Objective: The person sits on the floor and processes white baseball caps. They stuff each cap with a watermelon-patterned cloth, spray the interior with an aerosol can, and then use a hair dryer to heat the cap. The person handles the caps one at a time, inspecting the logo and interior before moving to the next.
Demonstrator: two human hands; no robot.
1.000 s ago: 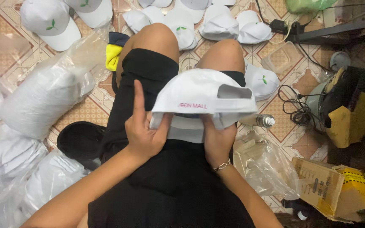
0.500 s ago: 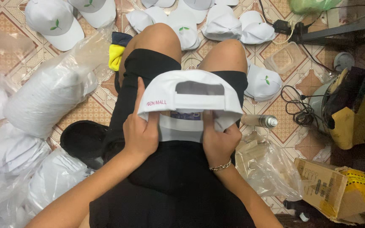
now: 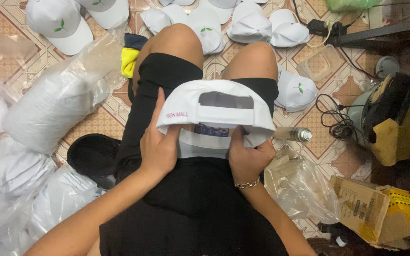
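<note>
Both hands [image 3: 160,147] [image 3: 247,159] grip white cap [image 3: 214,109], blue inner label [image 3: 211,131].

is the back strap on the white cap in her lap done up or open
Done up: the strap runs unbroken below the rear opening of the white cap.

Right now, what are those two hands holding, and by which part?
A white cap, resting on the lap. The left hand grips its left lower edge and the right hand its right lower edge, fingers tucked underneath.

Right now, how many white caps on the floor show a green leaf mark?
4: one at upper left, one beside it at the top edge, one between the knees, one beside the right knee. Other caps may hide theirs.
</note>
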